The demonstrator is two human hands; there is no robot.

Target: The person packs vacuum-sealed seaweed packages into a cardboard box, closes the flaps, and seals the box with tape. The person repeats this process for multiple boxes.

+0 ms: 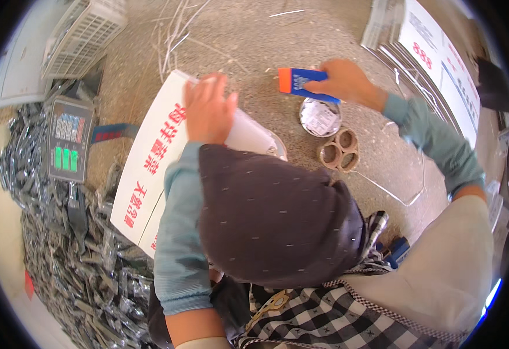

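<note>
My left hand point(208, 107) rests with spread fingers on the upper edge of a white cardboard box point(150, 161) that bears large red writing. In my right hand point(346, 83) is a flat blue box with an orange end point(298, 82), gripped by its right part. Just below the blue box, a round shiny metal tin point(320, 117) stands on the floor with a pale printed piece in it. Several brown rolls of tape point(339, 150) lie together below the tin. The head in a dark cap hides the lower part of the white box.
A scale display with green lit digits point(70, 139) stands at the left, by a large heap of dark plastic packets point(75, 270). A white plastic crate point(84, 39) is at the upper left. Stacked flat cartons point(437, 65) are at the upper right. Pale straps point(174, 35) lie on the floor.
</note>
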